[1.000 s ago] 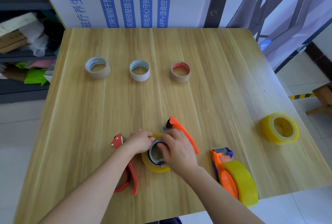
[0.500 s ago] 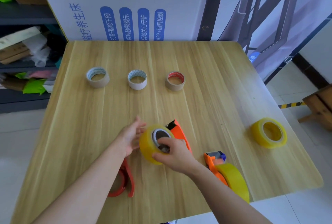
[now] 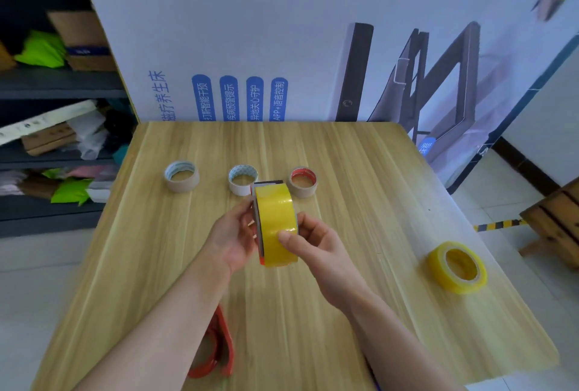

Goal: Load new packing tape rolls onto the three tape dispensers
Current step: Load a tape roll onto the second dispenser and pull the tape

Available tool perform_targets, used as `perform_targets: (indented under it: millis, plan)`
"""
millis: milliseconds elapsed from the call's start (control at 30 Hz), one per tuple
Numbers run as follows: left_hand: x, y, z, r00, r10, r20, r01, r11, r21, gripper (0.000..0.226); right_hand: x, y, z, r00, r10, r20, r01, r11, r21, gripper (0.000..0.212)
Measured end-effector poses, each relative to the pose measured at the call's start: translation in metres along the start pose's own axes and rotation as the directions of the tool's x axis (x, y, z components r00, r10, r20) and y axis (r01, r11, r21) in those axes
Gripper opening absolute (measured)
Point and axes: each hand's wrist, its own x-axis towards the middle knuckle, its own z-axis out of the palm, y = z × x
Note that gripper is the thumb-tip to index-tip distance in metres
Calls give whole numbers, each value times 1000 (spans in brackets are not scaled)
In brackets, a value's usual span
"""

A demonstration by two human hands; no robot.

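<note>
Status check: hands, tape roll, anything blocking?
Left hand and right hand both gripping yellow roll on its dispenser, lifted off table. Spare yellow roll lying right. Red dispenser empty. Nothing blocking.

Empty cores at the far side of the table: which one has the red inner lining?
The rightmost core in the row of three. Its inside rim is red; the middle core and left core show pale blue-white patterned linings.

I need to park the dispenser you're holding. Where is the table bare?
Bare wood lies left of the left hand, below the leftmost empty core, and between the right hand and the spare yellow roll. It is crowded near the red dispenser by the front edge and along the row of cores.
</note>
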Motion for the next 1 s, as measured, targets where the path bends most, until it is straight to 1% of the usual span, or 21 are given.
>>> perform_targets:
  millis: [33,67,100,133,200,233,267,400,467,533,600,667,800,867,933,967,1000]
  plan:
    - [0,4,1,999,49,13,-49,999,-22,109,-1,-4,3,1000,-20,-7,19,1000,-17,17]
    - [-5,9,6,995,92,30,-91,995,-36,107,-1,-7,5,999,-38,-18,38,999,-32,21]
    - [-11,13,11,990,127,54,-125,991,-44,101,-1,-11,8,998,-53,-30,52,998,-39,25]
    - [-18,17,16,982,166,88,-163,986,-43,89,0,-14,11,997,-65,-44,63,997,-41,28]
    - [-33,27,27,947,268,180,-272,962,-2,48,1,-21,15,995,-80,-62,79,997,-22,35]
    - [-39,31,33,926,312,213,-325,945,29,33,1,-24,16,994,-88,-67,87,996,-15,41]
    - [-47,35,38,907,354,230,-374,926,49,29,2,-26,19,993,-99,-65,98,995,-19,49]
    - [-69,50,50,840,455,295,-495,866,76,33,3,-39,26,988,-143,-57,142,989,-31,77]
    - [-76,58,54,803,492,336,-545,835,78,37,3,-47,29,983,-177,-47,176,984,-35,88]
    - [-86,65,60,759,525,384,-594,800,81,38,4,-53,30,982,-186,-34,185,982,-22,94]
    - [-92,70,67,724,538,432,-633,766,107,33,5,-56,33,982,-188,-33,188,982,0,93]
    - [-99,74,73,706,545,453,-655,745,126,34,4,-58,34,981,-189,-30,190,982,10,87]
    - [-109,78,78,673,538,507,-696,693,189,38,5,-63,27,981,-189,48,187,981,42,57]
    - [-113,81,82,662,525,535,-708,672,217,37,6,-68,27,981,-186,52,184,982,43,57]
    - [-117,82,87,656,533,534,-729,631,266,35,8,-70,29,984,-176,-5,176,984,23,61]
    - [-120,81,89,649,552,523,-748,587,308,37,8,-72,30,985,-166,-36,166,986,0,64]
    - [-123,80,90,628,581,517,-776,515,364,44,10,-73,29,986,-155,-64,154,988,-17,66]
